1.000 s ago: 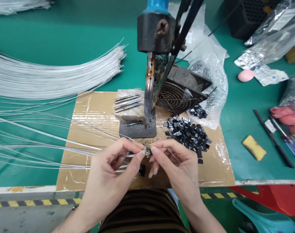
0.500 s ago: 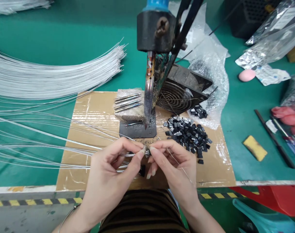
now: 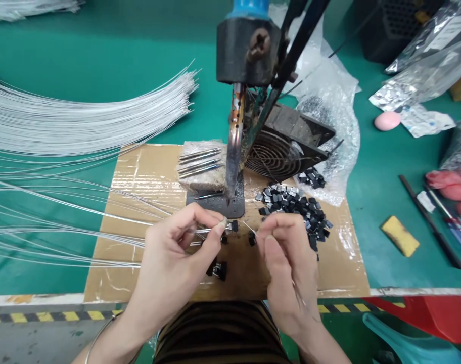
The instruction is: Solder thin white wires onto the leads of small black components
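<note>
My left hand (image 3: 185,247) is closed, pinching the end of a thin white cable (image 3: 203,230). A small black connector (image 3: 234,226) sticks out past its fingertips. My right hand (image 3: 289,258) is apart from it, with fingers curled round a thin silvery solder wire (image 3: 249,227) whose tip points up and left. Above both hands hangs a soldering iron (image 3: 234,146), its tip pointing down over a dark plate (image 3: 215,205). More cables with black connectors (image 3: 217,270) lie under my left hand. A pile of loose black connectors (image 3: 291,202) lies beyond my right hand.
A big bundle of white cables (image 3: 82,124) lies at the left. Behind the iron are a fan (image 3: 276,151) and bubble wrap (image 3: 332,121). Spare iron tips (image 3: 200,162) rest on a pale block. A yellow sponge (image 3: 399,236) and a black stick (image 3: 431,222) lie right.
My right hand has drawn away from my left fingertips, to the right, with the solder wire. The black connector at my left fingertips now shows.
</note>
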